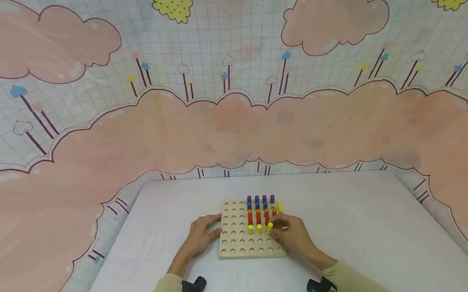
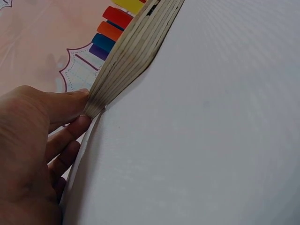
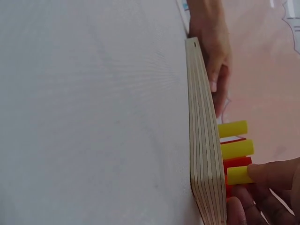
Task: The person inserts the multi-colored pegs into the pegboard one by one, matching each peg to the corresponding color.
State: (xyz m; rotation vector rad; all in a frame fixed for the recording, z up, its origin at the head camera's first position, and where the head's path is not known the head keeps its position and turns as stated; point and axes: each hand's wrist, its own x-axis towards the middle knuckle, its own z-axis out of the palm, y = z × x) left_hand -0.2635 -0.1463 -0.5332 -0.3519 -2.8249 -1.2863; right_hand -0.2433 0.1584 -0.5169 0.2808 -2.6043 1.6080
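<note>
A wooden pegboard point(image 1: 234, 248) with rows of round holes lies on the white table. My left hand point(image 1: 201, 233) is at the board's left side, thumb and fingertips touching its edge; the left wrist view shows the layered side there. With thumb and fingers my right hand point(image 1: 293, 234) pinches a yellow peg point(image 3: 238, 175), tilted slightly, at the right end of the yellow row. Two yellow pegs point(image 1: 259, 229) stand to its left. A further yellow peg point(image 1: 279, 207) shows just beyond the right hand's fingers, by the board's right edge.
Behind the yellow row stand red pegs point(image 1: 258, 220), orange pegs point(image 1: 249, 212), blue pegs point(image 1: 257, 205) and purple pegs point(image 1: 257, 199). The right hand hides part of these rows. A patterned cloth point(image 1: 233, 132) hangs beyond the white table point(image 1: 342, 211).
</note>
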